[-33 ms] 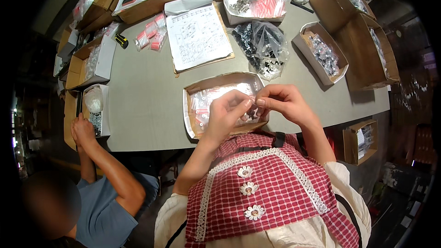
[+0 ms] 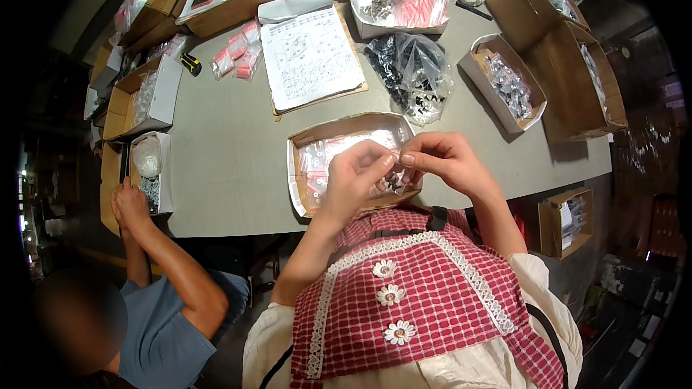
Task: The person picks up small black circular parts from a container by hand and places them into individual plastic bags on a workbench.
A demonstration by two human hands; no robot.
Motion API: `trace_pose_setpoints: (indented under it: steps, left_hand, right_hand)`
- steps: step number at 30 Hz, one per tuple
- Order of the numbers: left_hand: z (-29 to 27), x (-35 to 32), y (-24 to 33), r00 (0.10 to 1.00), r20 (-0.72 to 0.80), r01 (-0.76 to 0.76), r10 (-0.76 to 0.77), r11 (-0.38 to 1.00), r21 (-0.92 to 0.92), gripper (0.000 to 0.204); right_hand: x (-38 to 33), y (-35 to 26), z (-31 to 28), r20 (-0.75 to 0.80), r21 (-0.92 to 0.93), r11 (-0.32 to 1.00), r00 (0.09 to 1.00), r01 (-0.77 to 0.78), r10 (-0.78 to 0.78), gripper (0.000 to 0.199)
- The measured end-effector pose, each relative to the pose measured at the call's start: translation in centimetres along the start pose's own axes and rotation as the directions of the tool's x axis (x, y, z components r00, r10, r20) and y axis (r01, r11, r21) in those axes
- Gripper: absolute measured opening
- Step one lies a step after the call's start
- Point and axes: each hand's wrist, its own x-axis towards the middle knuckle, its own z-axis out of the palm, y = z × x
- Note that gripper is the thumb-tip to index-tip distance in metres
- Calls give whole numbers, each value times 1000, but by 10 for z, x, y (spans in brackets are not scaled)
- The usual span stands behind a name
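Observation:
Both my hands are raised over a shallow cardboard box [image 2: 294, 191] at the table's near edge. Between the fingertips of my left hand [image 2: 360, 173] and my right hand [image 2: 447, 161] is the top of a small clear plastic bag [image 2: 393, 183]. Dark little pieces show through the bag, which hangs just below my fingers. Each hand is closed in a pinch on it, and the fingers partly hide it. More clear bags [image 2: 317, 162] with red strips and small white parts lie inside the box.
Beyond the box are a clipboard with a paper sheet [image 2: 306, 57], a bag of black parts [image 2: 411, 75] and a box of metal pieces [image 2: 508, 86]. A yellow-black cutter [image 2: 191, 64] lies at left. Another person's hands [image 2: 130, 205] are at the left box [image 2: 164, 173].
My hands stay almost in place. Slightly more of the small bag and its dark contents shows below my fingers.

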Motion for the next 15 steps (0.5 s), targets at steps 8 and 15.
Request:
trace_pose_setpoints:
  steps: [8,15]
  left_hand:
    - [-6,4,-12,999,9,32,-33,999,32,11]
    - [-1,1,-9,1000,12,-20,19,992,122,7]
  right_hand:
    - [1,3,7,-17,-7,999,999,-39,38,16]
    - [1,17,6,53,-98,992,994,-85,90,17]
